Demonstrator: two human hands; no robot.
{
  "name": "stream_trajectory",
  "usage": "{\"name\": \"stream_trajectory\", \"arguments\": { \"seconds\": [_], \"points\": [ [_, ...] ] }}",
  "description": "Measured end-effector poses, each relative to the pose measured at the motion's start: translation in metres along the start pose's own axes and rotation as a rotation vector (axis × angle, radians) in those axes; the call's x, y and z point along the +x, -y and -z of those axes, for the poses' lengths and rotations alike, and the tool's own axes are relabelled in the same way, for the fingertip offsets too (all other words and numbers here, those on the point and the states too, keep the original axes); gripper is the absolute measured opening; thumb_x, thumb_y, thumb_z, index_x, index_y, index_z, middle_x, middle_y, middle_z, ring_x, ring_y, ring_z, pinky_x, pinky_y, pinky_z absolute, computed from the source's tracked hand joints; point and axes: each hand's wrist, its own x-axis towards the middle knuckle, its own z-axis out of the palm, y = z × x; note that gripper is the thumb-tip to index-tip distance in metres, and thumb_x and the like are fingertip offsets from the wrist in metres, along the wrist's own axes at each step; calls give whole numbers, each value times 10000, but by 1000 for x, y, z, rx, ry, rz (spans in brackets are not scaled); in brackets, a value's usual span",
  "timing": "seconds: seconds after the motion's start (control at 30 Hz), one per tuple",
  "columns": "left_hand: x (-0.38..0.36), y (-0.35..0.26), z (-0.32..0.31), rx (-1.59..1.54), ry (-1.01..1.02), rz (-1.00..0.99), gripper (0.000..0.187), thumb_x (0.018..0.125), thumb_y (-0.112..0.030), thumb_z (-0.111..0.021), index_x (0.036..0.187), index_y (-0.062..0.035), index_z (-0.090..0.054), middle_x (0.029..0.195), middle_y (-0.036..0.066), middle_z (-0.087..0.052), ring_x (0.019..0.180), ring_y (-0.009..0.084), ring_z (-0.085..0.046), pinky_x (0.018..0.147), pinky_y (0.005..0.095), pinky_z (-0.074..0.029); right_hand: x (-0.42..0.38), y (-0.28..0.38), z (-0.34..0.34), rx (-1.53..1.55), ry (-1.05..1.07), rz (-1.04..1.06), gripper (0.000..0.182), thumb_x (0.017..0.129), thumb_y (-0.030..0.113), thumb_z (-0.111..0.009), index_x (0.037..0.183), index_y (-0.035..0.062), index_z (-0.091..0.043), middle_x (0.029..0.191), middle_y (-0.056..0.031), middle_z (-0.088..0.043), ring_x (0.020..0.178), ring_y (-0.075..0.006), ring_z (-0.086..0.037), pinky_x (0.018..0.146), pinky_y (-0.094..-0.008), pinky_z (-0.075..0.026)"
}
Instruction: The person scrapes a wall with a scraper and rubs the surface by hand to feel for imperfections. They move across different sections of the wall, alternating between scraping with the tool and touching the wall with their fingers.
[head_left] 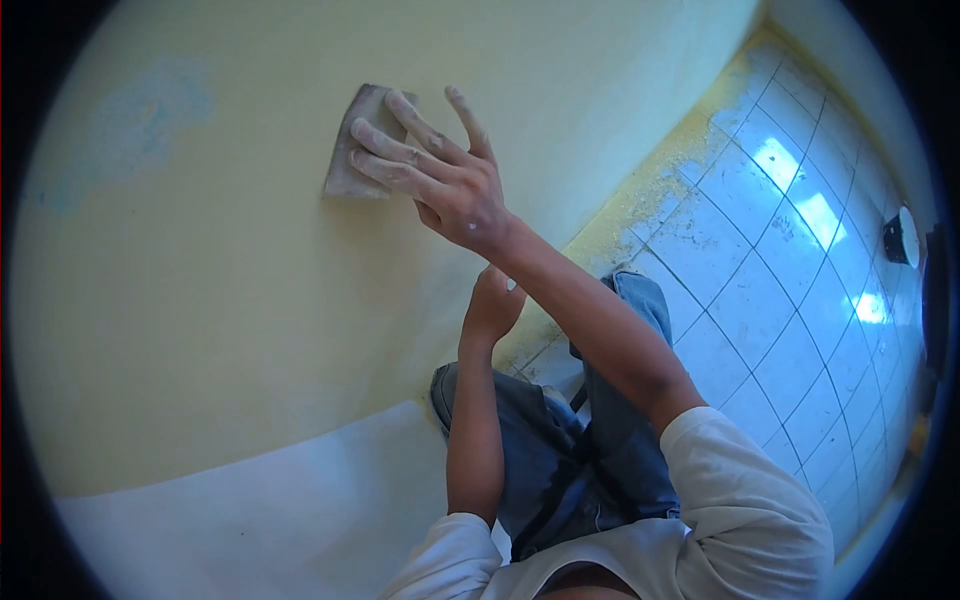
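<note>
Head view: sanding sheet in use against a painted wall. The sheet (pixel 345 178), greyish and four-sided, lies against the yellow wall (pixel 250 290) beneath the fingers of the right hand (pixel 458 195). The right grip is spread rather than clenched: three fingers fan across the sheet, while the little finger stands clear of it, to one side; the thumb is mostly hidden, so whether it pinches an edge cannot be told. The splayed placement probably shares pressure over the sheet and keeps it flat on the surface. Pale powder coats the fingers. The left hand (pixel 492 308) is lower, partly behind the right forearm, near the wall and knees; its fingers look curled, but whether that grip encloses anything cannot be told. Its position near the bent legs may serve for balance. The jeans (pixel 530 440) show both knees drawn close to the wall, presumably to keep the sheet within easy reach. Bluish patch (pixel 165 105): an uneven pale area, upper left of the wall. Dust (pixel 665 205): yellowish crumbs gathered along the wall's foot, on the edge of the tiled floor (pixel 755 320). Tub (pixel 897 240): small, dark outside, well apart at the far right.
</note>
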Motion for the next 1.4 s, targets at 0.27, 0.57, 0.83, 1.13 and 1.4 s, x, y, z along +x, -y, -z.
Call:
{"name": "stream_trajectory", "arguments": {
  "seconds": [0.27, 0.57, 0.83, 1.13, 1.4],
  "points": [
    [-14, -25, 8, 27, -139, -18, 447, 1103, -318, -642, 1395, 19, -657, 1337, 236, -742, 1256, 392, -708, 1081, 441, -532, -16, -55, 1, 12, -365, -445, 476, 891, -135, -616, 1218, 159, -799, 1328, -79, -799, 1455, -300, -630, 1324, -591, -218],
    [-8, -31, 6, 66, -97, 7, 429, 1094, -295, -646, 1389, 16, -661, 1342, 237, -737, 1255, 394, -706, 1083, 450, -532, 13, -37, 20, -45, -150, -143, 410, 900, -119, -621, 1153, 139, -816, 1235, -67, -821, 1351, -303, -704, 1328, -554, -280],
    [-2, 10, -15, -59, -114, -178, 434, 1099, -273, -660, 1387, 51, -654, 1321, 241, -757, 1275, 367, -712, 1088, 432, -533, 19, 8, -8, 42, -31, -79, 362, 964, 13, -643, 1259, 168, -784, 1470, -70, -726, 1463, -271, -610, 1295, -565, -385],
    [-11, -12, 14, -58, -157, -20, 421, 1095, -279, -667, 1408, 3, -671, 1359, 190, -752, 1247, 343, -725, 1084, 428, -540, 79, -53, 23, -66, -224, -37, 356, 984, -90, -551, 1189, 83, -786, 1295, -128, -798, 1367, -337, -689, 1299, -554, -324],
    [-8, -14, 10, -65, -130, -25, 417, 1095, -311, -652, 1364, 6, -674, 1329, 221, -743, 1237, 385, -713, 1077, 443, -535, 65, 11, -8, -5, -228, -57, 322, 997, -19, -628, 1238, 97, -806, 1308, -116, -799, 1367, -328, -689, 1238, -515, -412]
  ]
}}
